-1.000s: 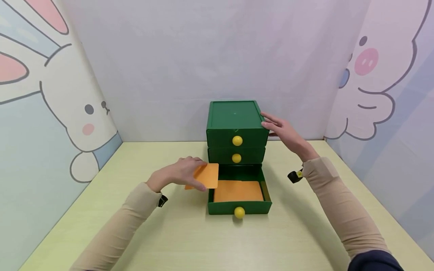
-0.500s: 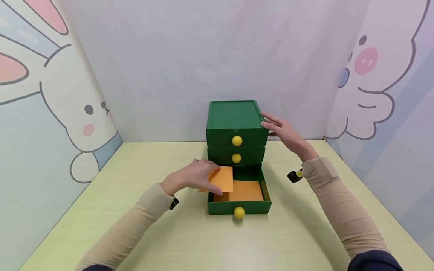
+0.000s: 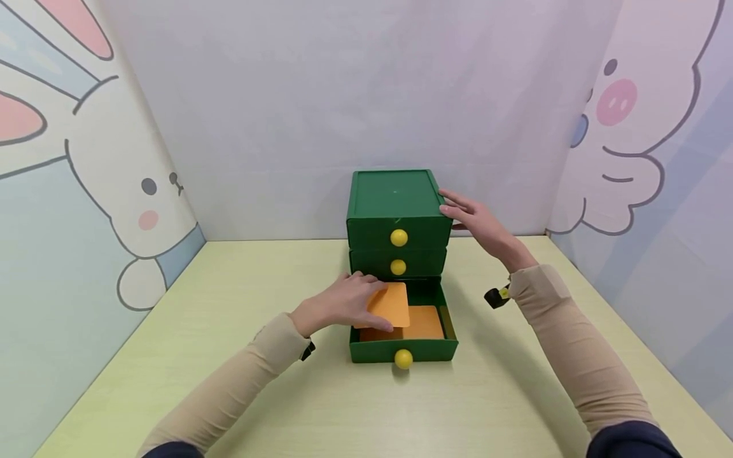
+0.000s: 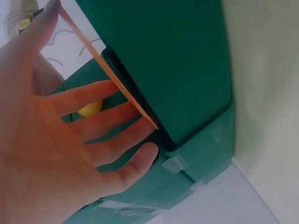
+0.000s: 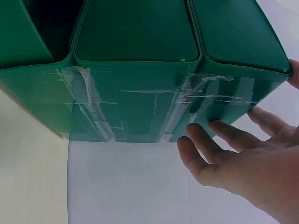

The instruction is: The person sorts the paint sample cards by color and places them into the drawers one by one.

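A green cabinet of three stacked drawers [image 3: 395,194] stands at the middle of the table, each drawer with a round yellow knob. Its bottom drawer [image 3: 366,352] is pulled out, and flat orange cards [image 3: 426,321] lie inside. Over the left part of that drawer, my left hand [image 3: 340,304] holds another orange card [image 3: 395,304] between thumb and fingers. The left wrist view shows this card [image 4: 110,72] edge-on, beside the green drawer. My right hand [image 3: 481,228] rests against the cabinet's upper right side, fingers spread and fairly straight, as the right wrist view shows.
Clear tape [image 5: 93,102] covers seams on the cabinet's side. A pale wood-look table [image 3: 275,394] spreads around it. A light wall [image 3: 258,127] closes off the back, and panels with cartoon animals [image 3: 132,191] stand left and right.
My left hand has moved right with the orange card, from the drawer's left side to over the drawer, covering part of the cards inside. My right hand stays on the cabinet.
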Demonstrator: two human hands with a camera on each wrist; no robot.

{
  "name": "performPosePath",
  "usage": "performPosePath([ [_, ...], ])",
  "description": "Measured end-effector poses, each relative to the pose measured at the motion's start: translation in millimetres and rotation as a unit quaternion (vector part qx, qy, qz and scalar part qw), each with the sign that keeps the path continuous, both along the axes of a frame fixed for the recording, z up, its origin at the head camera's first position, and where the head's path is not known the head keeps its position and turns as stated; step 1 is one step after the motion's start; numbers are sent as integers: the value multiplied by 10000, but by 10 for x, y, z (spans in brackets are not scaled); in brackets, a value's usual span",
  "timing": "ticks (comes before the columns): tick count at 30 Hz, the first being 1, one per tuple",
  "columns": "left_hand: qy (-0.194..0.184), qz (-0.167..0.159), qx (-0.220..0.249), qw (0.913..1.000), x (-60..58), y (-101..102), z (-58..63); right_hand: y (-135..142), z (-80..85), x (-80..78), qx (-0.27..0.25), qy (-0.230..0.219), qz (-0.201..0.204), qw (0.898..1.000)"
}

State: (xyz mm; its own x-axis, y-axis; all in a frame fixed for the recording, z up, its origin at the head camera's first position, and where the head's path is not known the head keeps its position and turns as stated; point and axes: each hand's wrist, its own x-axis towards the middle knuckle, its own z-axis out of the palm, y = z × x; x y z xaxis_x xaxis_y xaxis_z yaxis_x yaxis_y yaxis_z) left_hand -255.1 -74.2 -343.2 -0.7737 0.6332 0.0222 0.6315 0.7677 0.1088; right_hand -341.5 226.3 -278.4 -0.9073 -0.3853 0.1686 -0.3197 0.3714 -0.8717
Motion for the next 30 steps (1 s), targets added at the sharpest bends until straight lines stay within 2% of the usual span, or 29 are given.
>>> performPosePath([
  [16, 117, 74, -240, 9996, 18, 69, -95, -5, 7, 5, -36, -56, 11, 10000],
  [20, 184, 128, 56, 9997, 51, 60, -112, -1, 6, 8, -31, -55, 19, 10000],
  [23, 189, 144, 701, 9973, 157, 64, -94, 0, 6, 12, 1, -56, 11, 10000],
  [25, 54, 133, 1355, 9907, 280, 76, -68, -2, 6, 15, -11, -66, -7, 10000],
  [27, -192, 81, 2093, 9776, 434, 93, -40, -4, 7, 13, -19, -74, -2, 10000],
  [30, -971, 32, 3105, 9456, 670, 118, -41, -1, 6, 9, -45, -89, 3, 10000],
])
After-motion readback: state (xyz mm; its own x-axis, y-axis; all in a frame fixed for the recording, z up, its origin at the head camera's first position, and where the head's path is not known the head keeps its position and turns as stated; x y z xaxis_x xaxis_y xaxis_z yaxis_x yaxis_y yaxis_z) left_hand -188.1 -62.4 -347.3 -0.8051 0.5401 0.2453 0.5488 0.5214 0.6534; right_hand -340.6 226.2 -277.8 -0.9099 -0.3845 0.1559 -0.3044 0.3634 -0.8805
